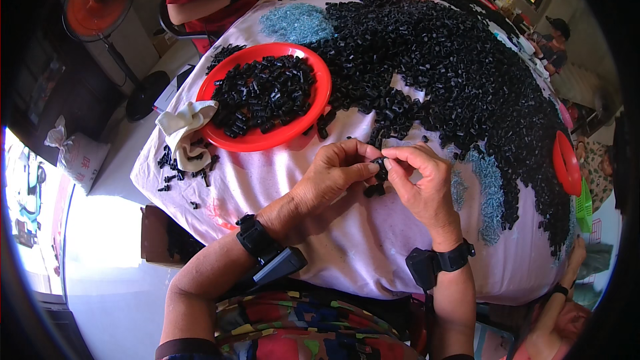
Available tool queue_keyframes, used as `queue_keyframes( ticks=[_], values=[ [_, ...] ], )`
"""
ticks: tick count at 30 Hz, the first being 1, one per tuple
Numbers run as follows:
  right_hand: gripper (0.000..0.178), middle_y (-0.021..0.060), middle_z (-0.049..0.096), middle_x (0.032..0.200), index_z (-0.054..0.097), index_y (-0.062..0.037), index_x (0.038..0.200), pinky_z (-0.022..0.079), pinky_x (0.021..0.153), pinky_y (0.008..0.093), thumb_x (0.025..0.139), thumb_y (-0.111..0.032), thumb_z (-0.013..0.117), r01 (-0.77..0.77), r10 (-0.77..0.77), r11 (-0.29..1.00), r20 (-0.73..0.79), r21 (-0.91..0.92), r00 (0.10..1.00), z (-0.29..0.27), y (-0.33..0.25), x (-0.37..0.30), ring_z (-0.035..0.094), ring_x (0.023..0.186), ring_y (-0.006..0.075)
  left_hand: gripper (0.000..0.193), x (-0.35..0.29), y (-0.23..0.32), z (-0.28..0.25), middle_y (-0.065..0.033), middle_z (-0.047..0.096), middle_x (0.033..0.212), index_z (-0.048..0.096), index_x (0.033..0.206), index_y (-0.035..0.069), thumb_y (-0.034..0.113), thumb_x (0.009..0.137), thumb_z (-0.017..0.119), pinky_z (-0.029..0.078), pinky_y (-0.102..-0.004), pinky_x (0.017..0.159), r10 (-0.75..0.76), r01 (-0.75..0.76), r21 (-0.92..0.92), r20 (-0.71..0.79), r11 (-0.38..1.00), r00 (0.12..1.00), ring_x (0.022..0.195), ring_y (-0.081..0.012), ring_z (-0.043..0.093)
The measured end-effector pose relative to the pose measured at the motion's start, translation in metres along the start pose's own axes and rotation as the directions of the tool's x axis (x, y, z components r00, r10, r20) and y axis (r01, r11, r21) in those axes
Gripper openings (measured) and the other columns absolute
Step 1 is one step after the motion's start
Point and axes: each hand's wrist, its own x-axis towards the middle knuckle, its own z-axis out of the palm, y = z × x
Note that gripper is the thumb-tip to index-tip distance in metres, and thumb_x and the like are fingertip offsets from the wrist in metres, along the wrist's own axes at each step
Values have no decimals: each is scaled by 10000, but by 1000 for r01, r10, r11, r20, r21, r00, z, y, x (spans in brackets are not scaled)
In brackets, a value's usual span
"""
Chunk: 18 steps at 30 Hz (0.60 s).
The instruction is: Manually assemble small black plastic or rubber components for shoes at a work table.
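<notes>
Pink cloth (347,253) covers the table, and black parts (453,73) are heaped beyond both hands. One small part (381,169) is pinched between the left hand (333,177) and the right hand (417,180), whose fingertips meet on it. A red tray (267,97) lies beyond the left hand.

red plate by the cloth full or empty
Full: the red plate carries a heap of small black parts over most of its middle.
</notes>
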Motion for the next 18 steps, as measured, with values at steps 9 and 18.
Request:
queue_keyframes(
  ticks=[9, 18],
  values=[
    [157, 63, 716, 874, 758, -42, 1014, 507, 593, 275, 865, 5, 748, 3, -3, 1000, -12, 15, 1000, 0, -1, 0, 639, 722, 156, 186, -2, 3, 6, -23, 709, 1009, 672, 1166, 18, 57, 986, 695, 569, -222, 786, -33, 34, 33, -37, 999, 999, 866, -90, 687],
    [184, 59, 710, 859, 756, -34, 1050, 498, 607, 261, 871, 8, 744, -82, 82, 992, -2, 93, 997, -1, 1, -2, 603, 675, 115, 172, -2, 4, 6, -34, 702, 978, 657, 1154, 12, 84, 1001, 679, 541, -232, 717, -33, 36, 67, -42, 997, 999, 815, -103, 686]
  ],
)
